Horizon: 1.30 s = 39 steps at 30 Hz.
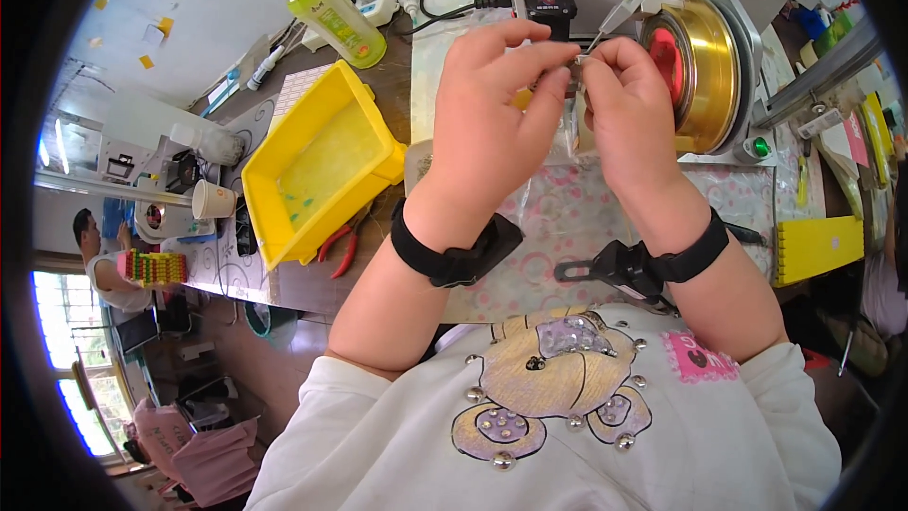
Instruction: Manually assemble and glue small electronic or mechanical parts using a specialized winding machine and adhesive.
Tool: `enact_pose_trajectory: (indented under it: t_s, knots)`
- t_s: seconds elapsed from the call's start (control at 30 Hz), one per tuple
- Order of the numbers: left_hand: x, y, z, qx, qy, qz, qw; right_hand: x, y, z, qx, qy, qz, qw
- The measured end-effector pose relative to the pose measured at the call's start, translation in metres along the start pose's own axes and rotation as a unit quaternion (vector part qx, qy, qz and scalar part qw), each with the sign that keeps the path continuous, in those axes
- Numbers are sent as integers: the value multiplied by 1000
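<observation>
White shirt cloth [369, 435] with a cartoon animal fills the bottom of the frame. At upper centre I see the right hand [632, 104] pinching a small pale piece [580, 59], left hand [492, 104] fingertips close against it, whether gripping I can't tell; a gold-coloured drum [716, 76] stands at upper right.

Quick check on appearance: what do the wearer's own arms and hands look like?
The left hand and right hand are ungloved. Each wrist wears a black band, left and right, with a bulky black box attached. The forearms are uncovered; the white sleeves are short.
</observation>
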<state>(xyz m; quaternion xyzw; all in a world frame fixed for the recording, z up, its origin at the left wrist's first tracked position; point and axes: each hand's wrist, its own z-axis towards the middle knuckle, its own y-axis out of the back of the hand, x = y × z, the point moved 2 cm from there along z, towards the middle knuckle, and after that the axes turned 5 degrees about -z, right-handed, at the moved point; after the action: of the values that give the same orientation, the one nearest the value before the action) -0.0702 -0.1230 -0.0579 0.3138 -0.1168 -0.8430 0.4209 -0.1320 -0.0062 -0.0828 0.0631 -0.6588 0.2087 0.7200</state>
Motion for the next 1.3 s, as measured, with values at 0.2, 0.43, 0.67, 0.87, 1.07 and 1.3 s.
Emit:
enact_pose_trajectory:
  t_s: [0.2,0.43,0.67,0.87,1.07,1.3]
  knots:
    - [40,26,28,-125,291,-323,892,-3,0,1,-12,16,-44,999]
    - [61,-29,7,22,388,-360,848,-2,-2,1,-7,20,-30,999]
    - [56,-40,3,96,377,-455,801,0,-2,-2,-8,11,6,1000]
    - [63,-45,-3,115,413,-494,757,-9,6,-2,31,-82,122,989]
    - [60,-49,-1,129,419,-501,746,-3,6,1,33,-63,112,991]
    - [83,-43,-22,83,394,-536,742,-19,-7,-1,42,6,60,997]
